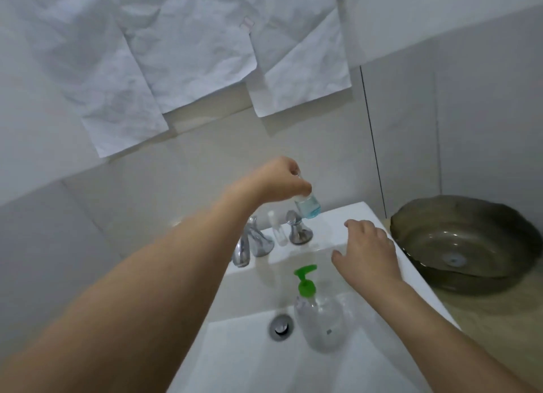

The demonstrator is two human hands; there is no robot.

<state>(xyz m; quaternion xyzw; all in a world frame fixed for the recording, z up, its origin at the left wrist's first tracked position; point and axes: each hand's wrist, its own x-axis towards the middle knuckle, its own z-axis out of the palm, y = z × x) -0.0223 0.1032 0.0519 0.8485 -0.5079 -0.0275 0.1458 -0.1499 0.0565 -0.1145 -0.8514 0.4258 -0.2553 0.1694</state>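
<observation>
Left hand (282,180) pinched a small clear blue-liquid bottle (308,207) above the white ceramic sink (338,216), apparently for upright placing; right hand (368,247) hovered loose-fingered.

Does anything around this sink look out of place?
Yes. A clear pump bottle with a green pump sits inside the sink basin beside the drain, not on the rim. Crumpled paper sheets hang askew on the wall above. The small bottle in the left hand looks intact.
</observation>
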